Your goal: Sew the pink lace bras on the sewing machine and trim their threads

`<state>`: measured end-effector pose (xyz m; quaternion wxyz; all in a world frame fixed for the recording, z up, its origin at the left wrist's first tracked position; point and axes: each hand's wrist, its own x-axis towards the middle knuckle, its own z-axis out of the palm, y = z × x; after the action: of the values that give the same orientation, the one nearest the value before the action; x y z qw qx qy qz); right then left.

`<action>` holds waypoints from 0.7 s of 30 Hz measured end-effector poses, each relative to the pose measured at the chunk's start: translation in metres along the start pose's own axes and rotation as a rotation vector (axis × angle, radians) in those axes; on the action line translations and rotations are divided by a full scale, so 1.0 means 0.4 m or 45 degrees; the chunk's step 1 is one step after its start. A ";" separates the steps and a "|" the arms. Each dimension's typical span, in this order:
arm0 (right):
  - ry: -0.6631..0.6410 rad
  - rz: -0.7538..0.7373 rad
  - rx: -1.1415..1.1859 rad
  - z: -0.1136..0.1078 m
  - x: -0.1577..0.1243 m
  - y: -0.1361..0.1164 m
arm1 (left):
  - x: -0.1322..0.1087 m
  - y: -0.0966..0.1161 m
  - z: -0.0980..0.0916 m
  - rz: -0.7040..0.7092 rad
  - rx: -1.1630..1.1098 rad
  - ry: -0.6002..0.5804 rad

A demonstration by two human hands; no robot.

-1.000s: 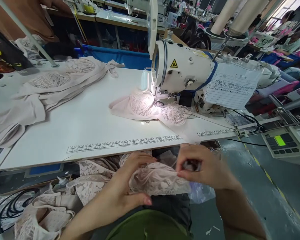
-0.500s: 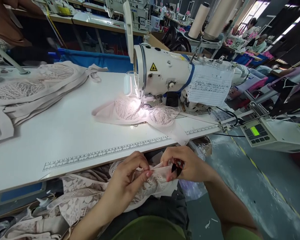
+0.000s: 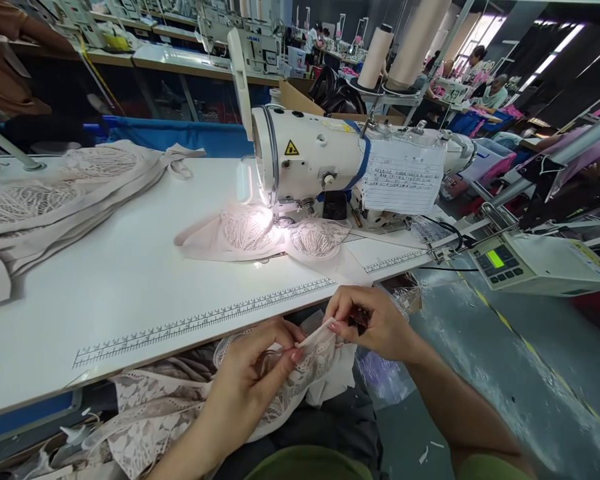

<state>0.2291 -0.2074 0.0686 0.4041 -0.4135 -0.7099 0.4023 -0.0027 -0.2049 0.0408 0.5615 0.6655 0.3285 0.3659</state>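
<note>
Over my lap, a pale pink lace bra is held by its edge between both hands. My left hand pinches that edge between thumb and fingertips. A short way to the right, my right hand pinches the same edge, pulling it into a straight line. Tucked in the right palm is a dark red and black tool, probably thread snips, mostly hidden by the fingers. On the table, another lace bra lies under the lit needle area of the sewing machine.
More bras lie piled at the table's left. Lace pieces hang below the front edge, which has a printed ruler. A control box stands at right, thread cones behind. Other people work in the background.
The right thumb has closed onto the fabric edge, and the tool's black points have turned into the palm. The left hand keeps its pinch. The view has shifted slightly.
</note>
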 end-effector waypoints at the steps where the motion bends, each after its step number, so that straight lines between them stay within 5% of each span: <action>1: 0.014 0.006 0.009 0.003 0.000 0.000 | -0.001 -0.001 0.000 -0.010 -0.001 -0.008; 14: -0.042 0.124 -0.105 0.034 -0.006 -0.036 | 0.041 0.017 0.040 -0.026 0.289 0.100; 21: 0.047 0.140 -0.193 0.018 -0.012 -0.001 | 0.050 0.001 0.044 -0.214 -0.012 0.133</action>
<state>0.2240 -0.2138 0.0654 0.3619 -0.4887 -0.7068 0.3615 0.0227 -0.1970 0.0420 0.5754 0.6131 0.4102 0.3532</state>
